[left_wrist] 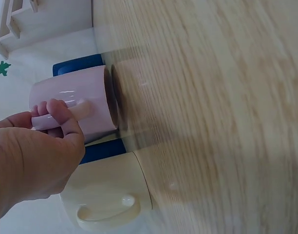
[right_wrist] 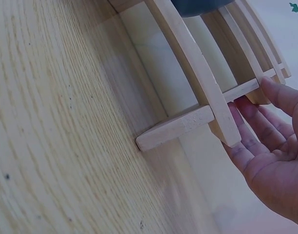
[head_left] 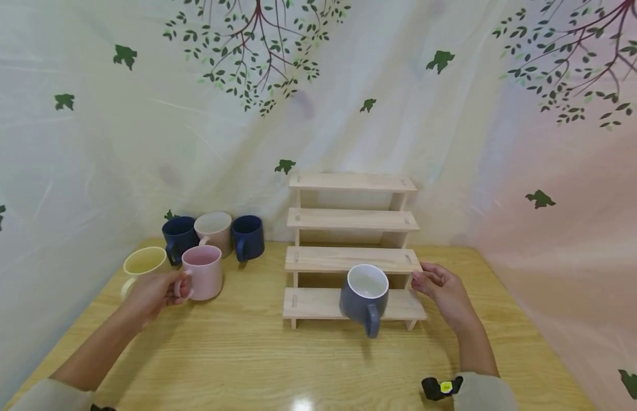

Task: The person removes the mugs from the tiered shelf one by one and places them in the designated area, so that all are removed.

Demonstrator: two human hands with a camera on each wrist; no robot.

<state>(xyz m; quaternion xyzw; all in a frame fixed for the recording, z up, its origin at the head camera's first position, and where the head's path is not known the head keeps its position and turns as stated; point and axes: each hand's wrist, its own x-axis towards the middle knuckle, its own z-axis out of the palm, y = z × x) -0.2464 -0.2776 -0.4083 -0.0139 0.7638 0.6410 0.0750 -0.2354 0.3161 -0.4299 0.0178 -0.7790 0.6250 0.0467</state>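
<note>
My left hand (head_left: 153,297) grips the handle of a pink mug (head_left: 204,274), thumb and fingers round it. In the left wrist view the pink mug (left_wrist: 73,97) is upright, its base at or just above the table; a slim dark gap shows there. My right hand (head_left: 447,294) holds the right end of a four-step wooden shelf (head_left: 349,260). In the right wrist view the thumb lies against a step's edge and the fingers reach beneath it. A grey-blue mug (head_left: 365,297) with a white inside stands on the lowest step, handle toward me.
Beside my left hand stands a yellow mug (head_left: 144,261). Behind the pink mug are two dark blue mugs (head_left: 249,238) and a pale pink mug with a white inside (head_left: 216,231). A printed cloth (head_left: 236,154) hangs behind the wooden table (head_left: 246,359).
</note>
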